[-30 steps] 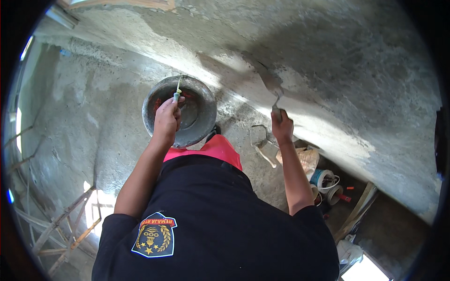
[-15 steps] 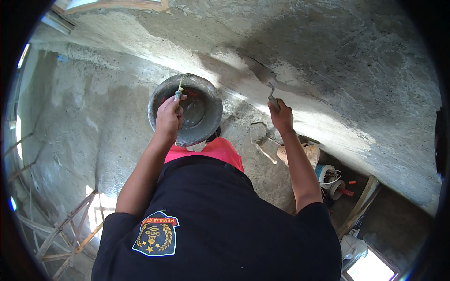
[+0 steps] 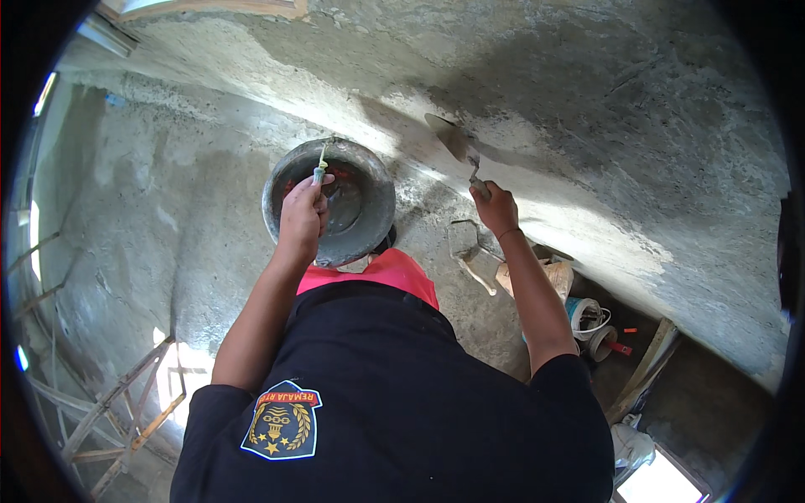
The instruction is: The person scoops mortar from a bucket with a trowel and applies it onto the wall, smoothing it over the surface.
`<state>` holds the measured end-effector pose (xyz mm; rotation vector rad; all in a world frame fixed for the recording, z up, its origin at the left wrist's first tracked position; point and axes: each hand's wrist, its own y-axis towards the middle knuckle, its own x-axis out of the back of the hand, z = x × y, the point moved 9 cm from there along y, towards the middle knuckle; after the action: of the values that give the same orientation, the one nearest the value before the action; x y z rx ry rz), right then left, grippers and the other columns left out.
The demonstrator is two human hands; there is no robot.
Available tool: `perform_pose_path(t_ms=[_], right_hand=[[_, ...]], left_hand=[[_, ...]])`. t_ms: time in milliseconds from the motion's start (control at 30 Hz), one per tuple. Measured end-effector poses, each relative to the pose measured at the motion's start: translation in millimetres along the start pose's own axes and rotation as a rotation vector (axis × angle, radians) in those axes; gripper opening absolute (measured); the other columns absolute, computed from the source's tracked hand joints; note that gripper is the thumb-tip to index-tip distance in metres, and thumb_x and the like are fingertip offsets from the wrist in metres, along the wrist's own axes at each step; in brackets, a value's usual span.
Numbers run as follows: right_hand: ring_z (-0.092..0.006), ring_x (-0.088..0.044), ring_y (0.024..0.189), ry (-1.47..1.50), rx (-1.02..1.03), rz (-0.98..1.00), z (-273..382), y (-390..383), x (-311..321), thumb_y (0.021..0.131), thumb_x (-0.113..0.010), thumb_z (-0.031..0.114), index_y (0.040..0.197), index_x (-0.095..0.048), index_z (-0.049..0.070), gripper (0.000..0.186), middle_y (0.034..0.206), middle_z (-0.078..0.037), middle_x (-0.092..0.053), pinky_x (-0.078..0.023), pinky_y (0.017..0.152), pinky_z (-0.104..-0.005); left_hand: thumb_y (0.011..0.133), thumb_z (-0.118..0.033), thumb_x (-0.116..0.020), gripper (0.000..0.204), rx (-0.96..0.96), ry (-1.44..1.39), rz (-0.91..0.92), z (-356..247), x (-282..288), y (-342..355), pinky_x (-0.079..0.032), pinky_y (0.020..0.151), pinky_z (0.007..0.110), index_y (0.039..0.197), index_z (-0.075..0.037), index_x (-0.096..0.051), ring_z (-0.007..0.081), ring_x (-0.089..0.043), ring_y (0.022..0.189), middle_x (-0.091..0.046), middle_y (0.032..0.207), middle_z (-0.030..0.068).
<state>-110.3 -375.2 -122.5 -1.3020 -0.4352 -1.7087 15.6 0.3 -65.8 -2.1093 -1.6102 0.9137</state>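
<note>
Against the wall my right hand grips the trowel, blade laid on grey plaster that I judge partly spread, lower patches left bare, while my left hand clasps the mortar pan by its handle.

2 hands: left hand, right hand. 1 round metal pan, 1 trowel, 1 float on the floor near right. 1 paper sack, 2 small buckets far right, approx.
</note>
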Motion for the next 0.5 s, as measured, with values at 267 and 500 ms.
perform_pose_path(t_ms=[267,500], right_hand=[[-0.0422,-0.065,0.082,0.058,0.002,-0.135,-5.4,-12.4,34.2,0.088,-0.063,0.043,0.109,-0.062,0.012,0.037,0.086,-0.019,-0.069,-0.051,0.070,-0.0479],[-0.0383,-0.067,0.080,0.181,-0.067,-0.211,-50.2,-60.4,23.5,0.088,-0.065,0.036,0.106,-0.063,0.012,0.030,0.084,-0.017,-0.069,-0.051,0.068,-0.0444]], left_hand=[[0.100,-0.024,-0.041,0.029,-0.018,-0.001,-0.037,-6.1,8.4,-1.1,-0.021,0.041,0.024,0.113,-0.005,-0.059,0.0050,-0.027,0.044,-0.035,0.063,-0.0057],[0.100,-0.027,-0.042,0.031,-0.025,-0.008,-0.076,-3.6,16.4,0.5,-0.018,0.041,0.026,0.114,-0.006,-0.060,0.0063,-0.024,0.044,-0.031,0.062,-0.0055]])
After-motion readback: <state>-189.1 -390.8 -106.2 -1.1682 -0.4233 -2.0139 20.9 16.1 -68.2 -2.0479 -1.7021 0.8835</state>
